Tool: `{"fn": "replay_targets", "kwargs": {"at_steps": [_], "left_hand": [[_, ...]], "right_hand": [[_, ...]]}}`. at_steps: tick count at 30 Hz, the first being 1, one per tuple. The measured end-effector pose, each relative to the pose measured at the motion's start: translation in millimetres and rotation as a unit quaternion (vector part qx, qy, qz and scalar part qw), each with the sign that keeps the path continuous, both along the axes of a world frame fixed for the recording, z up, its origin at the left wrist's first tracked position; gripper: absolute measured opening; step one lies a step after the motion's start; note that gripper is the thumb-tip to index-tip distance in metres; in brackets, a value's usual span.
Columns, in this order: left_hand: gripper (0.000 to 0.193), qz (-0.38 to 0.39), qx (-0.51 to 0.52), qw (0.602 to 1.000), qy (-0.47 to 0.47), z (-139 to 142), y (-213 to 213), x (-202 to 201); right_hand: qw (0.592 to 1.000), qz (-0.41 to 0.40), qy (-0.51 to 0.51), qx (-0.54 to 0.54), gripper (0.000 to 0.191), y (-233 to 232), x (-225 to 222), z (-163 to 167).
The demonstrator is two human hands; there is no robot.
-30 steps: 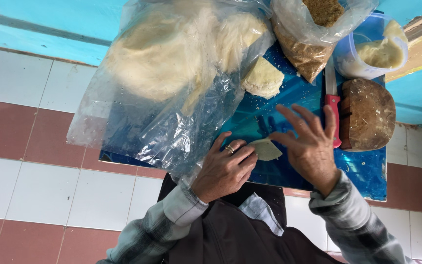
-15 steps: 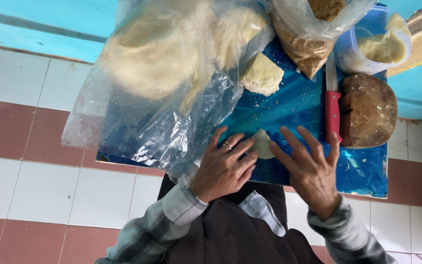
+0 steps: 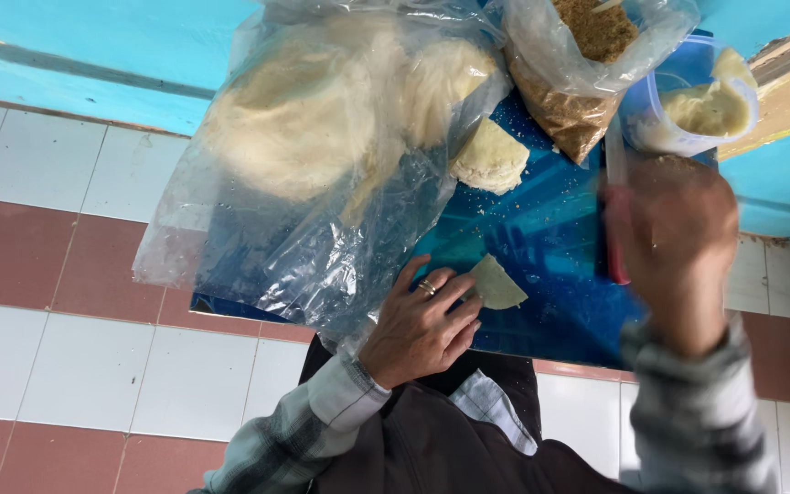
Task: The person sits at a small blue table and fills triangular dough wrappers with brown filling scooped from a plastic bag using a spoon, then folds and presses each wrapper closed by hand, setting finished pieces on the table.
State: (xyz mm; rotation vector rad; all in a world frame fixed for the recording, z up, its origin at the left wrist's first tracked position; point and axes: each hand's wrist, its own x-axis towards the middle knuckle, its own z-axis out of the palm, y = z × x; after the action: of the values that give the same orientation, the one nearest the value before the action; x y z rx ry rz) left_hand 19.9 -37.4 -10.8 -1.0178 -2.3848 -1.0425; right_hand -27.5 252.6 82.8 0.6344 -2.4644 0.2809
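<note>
Blue tabletop holds my work: my left hand pins a pale dough wedge under flat fingertips; at three o'clock, my blurred right hand covers a red-handled knife, grip unclear.

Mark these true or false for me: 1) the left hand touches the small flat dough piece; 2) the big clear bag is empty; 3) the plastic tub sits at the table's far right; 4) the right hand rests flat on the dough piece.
1) True: the left hand has its fingers on the small flat dough piece.
2) False: the big clear bag holds pale dough.
3) True: the plastic tub sits far right on the blue table.
4) False: the right hand is raised and blurred, near the red-handled knife.
</note>
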Motion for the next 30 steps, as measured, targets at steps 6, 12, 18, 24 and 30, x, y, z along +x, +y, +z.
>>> {"fn": "replay_targets", "kwargs": {"at_steps": [6,12,18,24,30], "left_hand": [[0.026,-0.005,0.017,1.0,-0.007,10.8,-5.4,1.5],[0.023,-0.024,-0.001,0.999,-0.031,19.7,-9.8,-1.8],[0.026,-0.023,0.009,0.999,-0.03,12.8,-7.9,-2.1],[0.026,-0.023,0.017,0.999,-0.033,9.6,-6.2,-1.5],[0.025,-0.027,0.004,0.999,-0.023,13.6,-7.6,-2.7]], "right_hand": [[0.986,-0.016,0.109,0.122,0.023,44.8,-194.5,25.1],[0.913,-0.065,0.231,0.33,0.02,72.5,-281.7,-10.3],[0.923,-0.076,0.163,0.341,0.007,72.5,-250.5,9.4],[0.985,0.003,0.025,0.173,0.008,59.9,-231.5,30.8],[0.989,-0.005,0.08,0.127,0.009,40.4,-274.9,-22.1]]}}
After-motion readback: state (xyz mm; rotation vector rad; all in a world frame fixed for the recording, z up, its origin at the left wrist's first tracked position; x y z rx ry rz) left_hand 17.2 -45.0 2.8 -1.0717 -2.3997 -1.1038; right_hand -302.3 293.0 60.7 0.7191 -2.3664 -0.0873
